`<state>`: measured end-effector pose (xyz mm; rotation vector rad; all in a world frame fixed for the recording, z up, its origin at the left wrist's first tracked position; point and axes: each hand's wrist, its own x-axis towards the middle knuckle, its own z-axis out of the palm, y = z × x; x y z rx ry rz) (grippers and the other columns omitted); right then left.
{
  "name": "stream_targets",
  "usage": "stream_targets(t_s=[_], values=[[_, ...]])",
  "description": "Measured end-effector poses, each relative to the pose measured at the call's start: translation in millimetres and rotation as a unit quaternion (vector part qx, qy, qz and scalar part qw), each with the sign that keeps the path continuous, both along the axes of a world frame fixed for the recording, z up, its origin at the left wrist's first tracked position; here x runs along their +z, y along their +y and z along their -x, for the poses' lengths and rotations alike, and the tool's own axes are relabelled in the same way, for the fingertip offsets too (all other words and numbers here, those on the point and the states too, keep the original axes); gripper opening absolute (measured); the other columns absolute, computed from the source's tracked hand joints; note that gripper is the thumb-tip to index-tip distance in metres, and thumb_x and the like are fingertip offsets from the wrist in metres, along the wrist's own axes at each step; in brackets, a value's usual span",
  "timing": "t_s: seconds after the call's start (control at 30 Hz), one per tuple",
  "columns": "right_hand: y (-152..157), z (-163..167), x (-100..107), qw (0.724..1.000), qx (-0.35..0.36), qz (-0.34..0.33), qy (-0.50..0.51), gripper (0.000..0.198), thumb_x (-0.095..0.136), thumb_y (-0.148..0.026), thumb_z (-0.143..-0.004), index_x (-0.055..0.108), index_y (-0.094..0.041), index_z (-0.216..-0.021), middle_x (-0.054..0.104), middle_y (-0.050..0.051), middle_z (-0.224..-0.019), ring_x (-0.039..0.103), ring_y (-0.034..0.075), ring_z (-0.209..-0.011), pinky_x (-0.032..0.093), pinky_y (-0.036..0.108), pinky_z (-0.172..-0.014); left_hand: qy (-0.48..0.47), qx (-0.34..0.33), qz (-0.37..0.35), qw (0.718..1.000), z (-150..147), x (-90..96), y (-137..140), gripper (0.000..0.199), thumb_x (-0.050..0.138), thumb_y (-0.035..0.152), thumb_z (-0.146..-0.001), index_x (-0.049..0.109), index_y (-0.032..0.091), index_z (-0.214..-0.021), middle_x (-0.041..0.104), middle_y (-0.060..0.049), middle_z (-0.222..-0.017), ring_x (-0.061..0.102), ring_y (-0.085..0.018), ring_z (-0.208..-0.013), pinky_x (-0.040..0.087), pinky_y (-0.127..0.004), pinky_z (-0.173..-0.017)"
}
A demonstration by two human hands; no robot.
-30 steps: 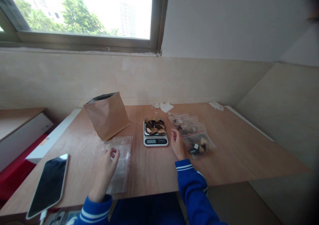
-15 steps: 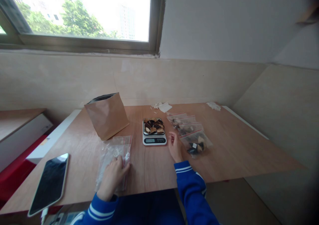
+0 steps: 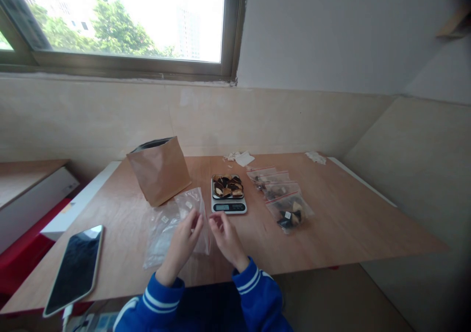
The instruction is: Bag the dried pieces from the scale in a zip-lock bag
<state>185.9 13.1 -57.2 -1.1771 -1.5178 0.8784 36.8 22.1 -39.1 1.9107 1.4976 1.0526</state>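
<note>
My left hand [image 3: 184, 239] is closed in a pinch on a clear plastic zip bag [image 3: 204, 241], which is raised at its right edge. Other clear bags [image 3: 158, 241] lie flat under and beside it. My right hand [image 3: 227, 239] is close to that edge, fingers loosely curled and thumb slightly apart; whether its fingertips touch the plastic is hard to see. Just beyond both hands stands a white digital scale [image 3: 228, 208]. Dark-skinned, pale-fleshed dried slices [image 3: 228, 186] cover its tray.
An opened brown paper bag [image 3: 162, 172] stands at the left. Several filled zip bags [image 3: 290, 214] overlap to the scale's right. A tablet [image 3: 75, 268] with a white cable lies front left. White scraps [image 3: 244, 159] lie near the wall, below the window.
My left hand has drawn a bag up and to the right from the flat bags. My right hand has moved left, away from the filled bags, to the raised bag's edge.
</note>
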Motion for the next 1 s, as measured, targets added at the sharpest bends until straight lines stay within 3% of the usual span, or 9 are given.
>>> stream_targets(t_s=[0.07, 0.13, 0.27, 0.33, 0.4, 0.5, 0.63, 0.83, 1.0], values=[[4.1, 9.5, 3.3, 0.999, 0.032, 0.029, 0.031, 0.030, 0.046, -0.046, -0.092, 0.059, -0.019, -0.089, 0.065, 0.004, -0.081, 0.061, 0.017, -0.071, 0.045, 0.026, -0.063, -0.060, -0.017, 0.008, 0.998, -7.9, 6.6, 5.7, 0.027, 0.042, 0.044, -0.089, 0.051, 0.021, -0.077, 0.054, 0.001, -0.065, 0.051, -0.015, -0.059, 0.039, -0.026, -0.058], [13.1, 5.8, 2.1, 0.996, 0.008, 0.053, 0.072, 0.035, 0.048, -0.051, -0.090, 0.056, -0.020, -0.075, 0.060, 0.001, -0.067, 0.057, 0.015, -0.062, 0.042, 0.026, -0.057, -0.130, -0.011, 0.024, 0.991, -8.6, 9.5, 12.7, 0.029, 0.043, 0.045, -0.088, 0.049, 0.021, -0.072, 0.050, 0.003, -0.061, 0.049, -0.014, -0.057, 0.039, -0.025, -0.056], [27.7, -29.5, 0.0, 0.985, -0.036, 0.109, 0.132, 0.043, 0.053, -0.059, -0.082, 0.048, -0.021, -0.062, 0.048, -0.004, -0.051, 0.047, 0.012, -0.049, 0.037, 0.025, -0.049, -0.249, 0.072, 0.020, 0.966, 5.2, 10.2, 28.2, 0.032, 0.047, 0.048, -0.085, 0.043, 0.021, -0.066, 0.042, 0.005, -0.058, 0.043, -0.012, -0.053, 0.037, -0.023, -0.052], [32.1, -50.6, 3.3, 0.992, -0.001, 0.089, 0.091, 0.040, 0.056, -0.059, -0.081, 0.055, -0.020, -0.070, 0.056, -0.001, -0.060, 0.053, 0.014, -0.056, 0.042, 0.025, -0.054, -0.266, 0.088, 0.013, 0.960, 10.6, 9.1, 37.2, 0.033, 0.049, 0.047, -0.083, 0.043, 0.021, -0.064, 0.041, 0.005, -0.057, 0.041, -0.012, -0.053, 0.035, -0.023, -0.051], [39.2, -69.1, 7.6, 0.999, 0.011, 0.035, 0.007, 0.036, 0.057, -0.055, -0.083, 0.063, -0.020, -0.086, 0.065, 0.004, -0.082, 0.061, 0.018, -0.075, 0.048, 0.028, -0.066, -0.276, 0.104, 0.006, 0.955, 10.7, 5.4, 48.3, 0.034, 0.051, 0.045, -0.082, 0.042, 0.021, -0.060, 0.040, 0.005, -0.054, 0.040, -0.011, -0.052, 0.033, -0.022, -0.050], [60.7, -91.4, 8.4, 0.991, -0.062, -0.051, -0.108, 0.034, 0.050, -0.049, -0.089, 0.062, -0.020, -0.104, 0.064, 0.011, -0.108, 0.061, 0.023, -0.098, 0.050, 0.036, -0.082, -0.301, 0.149, 0.019, 0.942, 3.3, -7.8, 68.4, 0.034, 0.050, 0.045, -0.080, 0.042, 0.021, -0.058, 0.037, 0.006, -0.048, 0.036, -0.010, -0.047, 0.029, -0.023, -0.047], [97.6, -111.4, -5.1, 0.962, -0.118, -0.134, -0.205, 0.035, 0.046, -0.041, -0.092, 0.058, -0.019, -0.115, 0.061, 0.015, -0.116, 0.056, 0.026, -0.113, 0.044, 0.045, -0.099, -0.358, 0.218, 0.024, 0.908, -9.6, -33.3, 91.6, 0.036, 0.051, 0.046, -0.079, 0.040, 0.021, -0.056, 0.035, 0.007, -0.046, 0.032, -0.009, -0.044, 0.025, -0.023, -0.044], [122.1, -115.4, -31.2, 0.944, -0.058, -0.129, -0.300, 0.046, 0.055, -0.039, -0.089, 0.051, -0.020, -0.131, 0.054, 0.013, -0.134, 0.048, 0.026, -0.128, 0.037, 0.045, -0.108, -0.363, 0.214, 0.004, 0.907, -23.4, -51.5, 105.2, 0.042, 0.048, 0.054, -0.081, 0.038, 0.022, -0.057, 0.035, 0.007, -0.050, 0.034, -0.009, -0.046, 0.028, -0.023, -0.047], [122.6, -110.4, -37.6, 0.945, -0.050, -0.122, -0.299, 0.039, 0.052, -0.032, -0.091, 0.054, -0.019, -0.128, 0.060, 0.013, -0.126, 0.053, 0.025, -0.121, 0.041, 0.043, -0.103, -0.374, 0.187, 0.002, 0.908, -30.2, -53.4, 107.2, 0.040, 0.046, 0.051, -0.085, 0.037, 0.022, -0.060, 0.034, 0.007, -0.052, 0.032, -0.009, -0.047, 0.028, -0.023, -0.047]])
